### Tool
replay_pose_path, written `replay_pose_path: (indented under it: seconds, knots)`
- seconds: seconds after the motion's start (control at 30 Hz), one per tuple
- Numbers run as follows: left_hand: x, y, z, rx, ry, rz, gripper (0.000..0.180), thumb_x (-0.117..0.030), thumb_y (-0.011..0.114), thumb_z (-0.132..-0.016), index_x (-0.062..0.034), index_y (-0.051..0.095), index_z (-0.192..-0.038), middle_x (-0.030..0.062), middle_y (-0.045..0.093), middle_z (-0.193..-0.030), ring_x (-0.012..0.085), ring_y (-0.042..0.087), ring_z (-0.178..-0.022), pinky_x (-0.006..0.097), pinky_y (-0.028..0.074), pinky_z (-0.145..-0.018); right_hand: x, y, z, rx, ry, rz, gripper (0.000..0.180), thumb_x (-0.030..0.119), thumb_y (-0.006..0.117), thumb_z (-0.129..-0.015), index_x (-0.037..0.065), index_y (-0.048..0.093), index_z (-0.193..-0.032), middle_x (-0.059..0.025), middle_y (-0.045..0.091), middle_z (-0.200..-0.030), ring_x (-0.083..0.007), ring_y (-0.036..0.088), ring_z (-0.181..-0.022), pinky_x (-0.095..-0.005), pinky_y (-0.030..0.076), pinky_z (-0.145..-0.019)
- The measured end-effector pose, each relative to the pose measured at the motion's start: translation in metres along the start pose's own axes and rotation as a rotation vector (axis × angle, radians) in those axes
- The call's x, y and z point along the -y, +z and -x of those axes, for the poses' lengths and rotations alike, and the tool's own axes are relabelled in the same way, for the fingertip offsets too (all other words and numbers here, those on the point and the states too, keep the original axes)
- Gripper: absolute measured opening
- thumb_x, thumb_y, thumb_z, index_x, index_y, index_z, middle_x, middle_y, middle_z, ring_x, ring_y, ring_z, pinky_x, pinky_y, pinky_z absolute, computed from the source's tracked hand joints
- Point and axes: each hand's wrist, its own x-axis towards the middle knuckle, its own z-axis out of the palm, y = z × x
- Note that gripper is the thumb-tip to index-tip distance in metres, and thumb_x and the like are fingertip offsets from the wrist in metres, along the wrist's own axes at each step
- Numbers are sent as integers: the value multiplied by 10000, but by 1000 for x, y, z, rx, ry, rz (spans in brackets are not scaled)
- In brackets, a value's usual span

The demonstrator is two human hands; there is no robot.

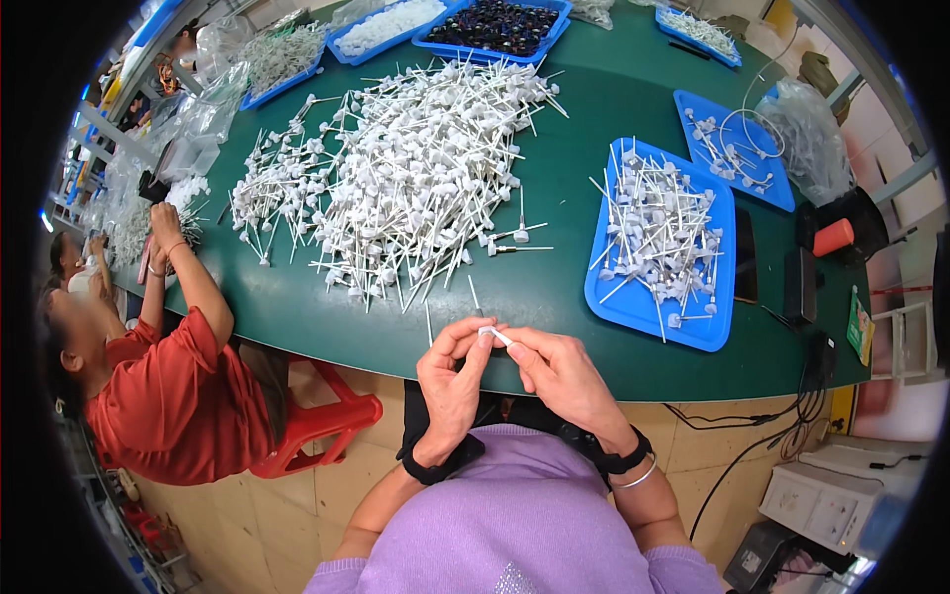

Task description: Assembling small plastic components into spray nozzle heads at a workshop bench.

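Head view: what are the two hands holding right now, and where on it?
Both hands pinch one small white plastic piece: left hand fingertips on its left end, right hand fingertips on its right end, just over the green table edge.

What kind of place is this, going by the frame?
Most likely a small-parts assembly workshop. A green table carries a big heap of white stemmed plastic parts, blue trays hold more, and both hands, left hand and right hand, pinch one small white part.
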Motion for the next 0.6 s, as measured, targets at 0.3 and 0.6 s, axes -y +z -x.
replay_pose_path:
  seconds: [0.3,0.6]
  knots:
    - [-4,-4,-5,-28,71,-185,195,-73,625,-969,19,643,-1140,99,736,-1015,70,621,-889,219,474,-855,25,7,7,-180,-285,620,167,129,566,-965,51,604,-1108,-166,647,-756,-378,644,-654,-473,480,-547]
    - [-19,-2,-11,24,-176,70,212,-123,642,-973,12,648,-1136,94,745,-980,28,579,-788,202,458,-782,31,-16,22,-232,-221,537,156,112,599,-949,43,597,-1090,-169,627,-784,-393,618,-690,-472,448,-561]
